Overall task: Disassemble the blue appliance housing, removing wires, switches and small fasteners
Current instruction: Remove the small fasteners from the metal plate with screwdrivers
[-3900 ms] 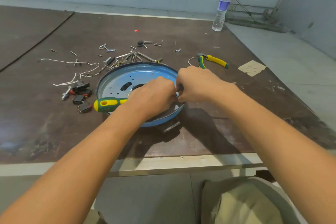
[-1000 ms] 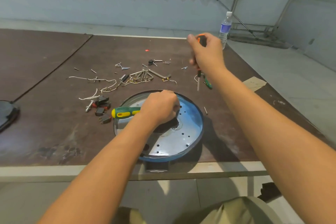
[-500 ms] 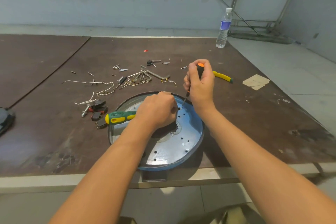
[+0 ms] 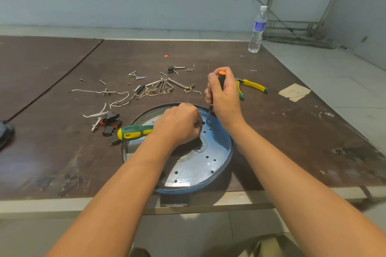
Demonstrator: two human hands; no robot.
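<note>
— Now, from the head view, where is the blue housing found, and how are the grips set?

— It is laid flat at 6 o'clock on the tabletop, with its near rim brought right to the front edge. The right grip is closed round an orange-capped screwdriver, which is held nearly upright with its tip set down near 12 o'clock on the housing's face. The left grip is curled on the housing just at 9 o'clock of that tip. A green-handled screwdriver is seen sticking out from it toward 9 o'clock. It appears to be held by the shaft, though the fingers are hidden.

— What could be spoiled from here?

— The fastener itself cannot be made out. If the tip is not seated squarely, it may be thrown out under pressure, and the left fingers beside it could be jabbed or the head stripped. With the housing so close to the edge, it could be tilted or slid off by a hard push. A freed screw might be dropped through the face's holes or rolled off the tabletop.

— What else is lying about?

— Wires, black switches and loose screws are spread from 10 to 12 o'clock of the housing. Pliers are seen at 1 o'clock, just beyond the right grip.
</note>
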